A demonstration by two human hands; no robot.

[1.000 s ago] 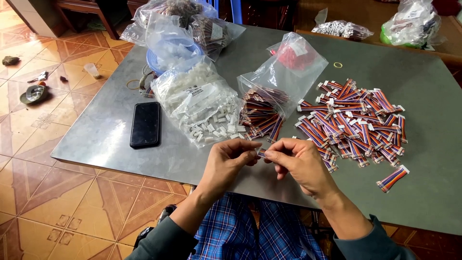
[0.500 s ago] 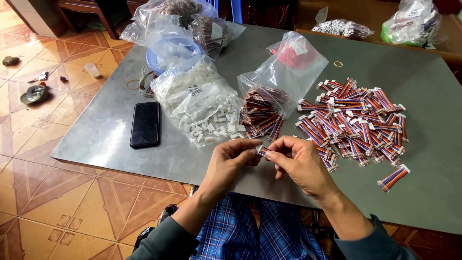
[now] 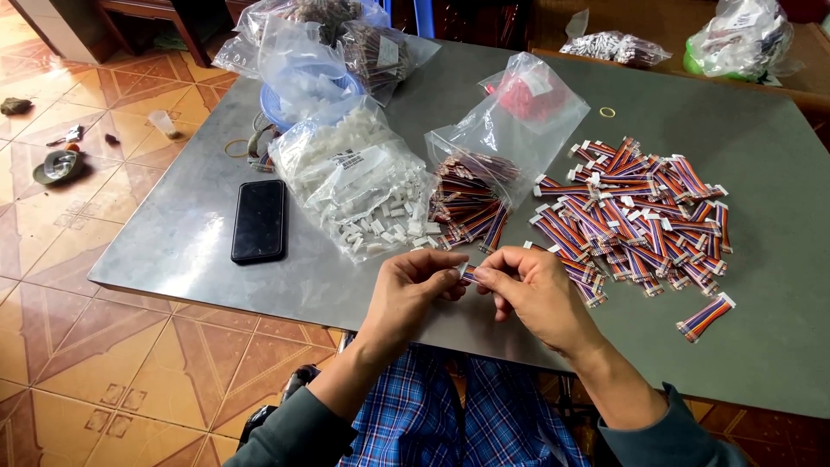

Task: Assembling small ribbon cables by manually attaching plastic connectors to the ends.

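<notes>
— Ribbon cable piece [image 3: 467, 273] pinched between both my hands, just above the near edge of the surface [image 3: 173, 251]: left hand [image 3: 413, 285] and right hand [image 3: 532, 290] each closed on one end with the fingertips.

— How far along are you?

— Judging by the piles, a good way. A big heap of finished cables [image 3: 640, 212] with white ends lies to my right, one stray cable [image 3: 706, 316] near it. Still, the open clear bag [image 3: 510, 130] spills plenty of bare cable bundles [image 3: 467, 203], so much is left.

— And the other bags?

— The clear bag [image 3: 346, 169] beside it holds small white connectors [image 3: 389, 227], some spilled out. More bags sit at the far edge; a black phone [image 3: 258, 220] lies on my left.
</notes>
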